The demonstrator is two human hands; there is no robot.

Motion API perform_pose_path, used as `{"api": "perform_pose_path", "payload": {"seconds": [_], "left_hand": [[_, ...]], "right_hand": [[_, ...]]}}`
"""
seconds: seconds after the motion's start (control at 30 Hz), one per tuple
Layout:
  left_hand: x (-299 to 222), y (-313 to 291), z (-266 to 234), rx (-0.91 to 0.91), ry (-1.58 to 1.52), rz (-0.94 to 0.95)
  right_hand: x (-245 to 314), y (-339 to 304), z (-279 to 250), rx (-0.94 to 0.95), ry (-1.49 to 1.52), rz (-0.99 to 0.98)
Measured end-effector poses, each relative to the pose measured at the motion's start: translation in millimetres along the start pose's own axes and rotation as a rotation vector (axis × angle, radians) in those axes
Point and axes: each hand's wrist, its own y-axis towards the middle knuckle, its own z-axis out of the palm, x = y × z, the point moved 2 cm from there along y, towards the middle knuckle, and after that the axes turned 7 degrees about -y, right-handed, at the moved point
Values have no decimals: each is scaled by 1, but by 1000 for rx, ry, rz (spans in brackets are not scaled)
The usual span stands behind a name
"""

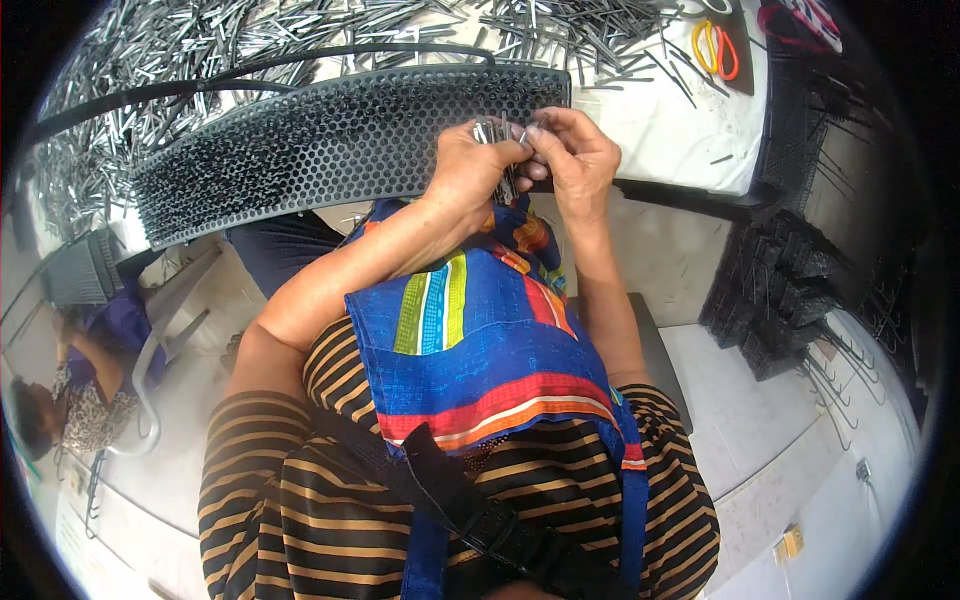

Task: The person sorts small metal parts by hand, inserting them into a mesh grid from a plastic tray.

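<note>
My left hand [468, 168] is closed around a small bundle of thin metal strips [507, 186], whose ends stick out above and below the fingers. Close beside it, my right hand [582, 160] has thumb and fingers pinched together at the top of the bundle; what sits between those fingertips is too small to make out. Both hands are over the right end of a long, curved black perforated panel [385, 180]. Many short dark pieces stand in the panel's holes on its left part and along its upper side.
Loose strips [300, 30] lie heaped across the white-covered table [700, 150]. Yellow-and-orange-handled scissors [715, 52] lie at the back right. A dark hose-like band [230, 75] runs behind the panel. Dark racks with hooks [775, 290] stand at right. Another person [85, 370] sits at left.
</note>
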Motion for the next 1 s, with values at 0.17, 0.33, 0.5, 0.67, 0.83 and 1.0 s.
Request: {"api": "perform_pose_path", "payload": {"seconds": [0.17, 0.33, 0.5, 0.67, 0.83, 1.0], "left_hand": [[1, 2, 3, -25, 1, 7], [2, 3, 3, -55, -71, -26], [2, 4, 3, -46, -100, -51], [1, 2, 3, -44, -14, -49], [1, 2, 3, -2, -9, -71], [1, 0, 6, 17, -18, -82]], "right_hand": [[-11, 9, -5, -80, 499, 240], [-12, 23, -3, -378, 376, -65], [-10, 28, -5, -395, -147, -312], [1, 25, -9, -355, -328, -392], [2, 18, -4, -229, -428, -416], [-11, 3, -7, 200, 317, 140]]}}
